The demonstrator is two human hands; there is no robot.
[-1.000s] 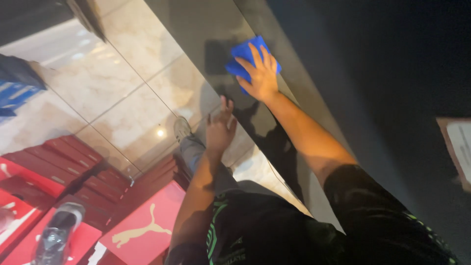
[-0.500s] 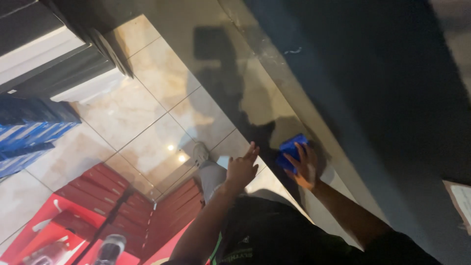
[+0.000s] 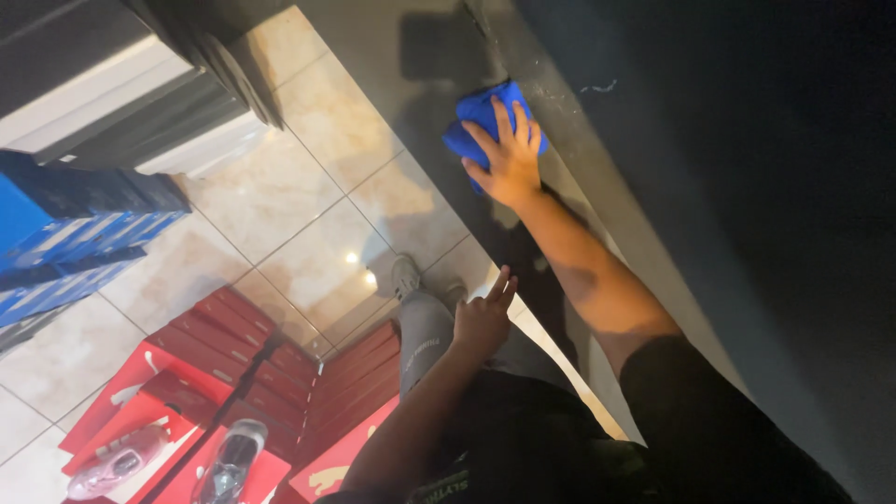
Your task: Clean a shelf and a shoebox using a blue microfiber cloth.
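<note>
Where the right hand [image 3: 511, 159] presses flat, a crumpled bright-blue cloth [image 3: 476, 119].

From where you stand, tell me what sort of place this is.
Probably a shoe shop or its stockroom. Stacks of red shoeboxes stand on the tiled floor, two loose shoes lie on open boxes, and blue boxes are piled nearby. The right hand presses a blue cloth against a dark ledge.

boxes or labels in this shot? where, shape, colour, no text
Red shoe boxes: floor, lower left, flat lidded rectangles stacked in rows.
Open red boxes: bottom left, each with a shoe inside.
Blue boxes: left edge, stacked, blue with paler stripes.
No screens or signs visible.
</note>
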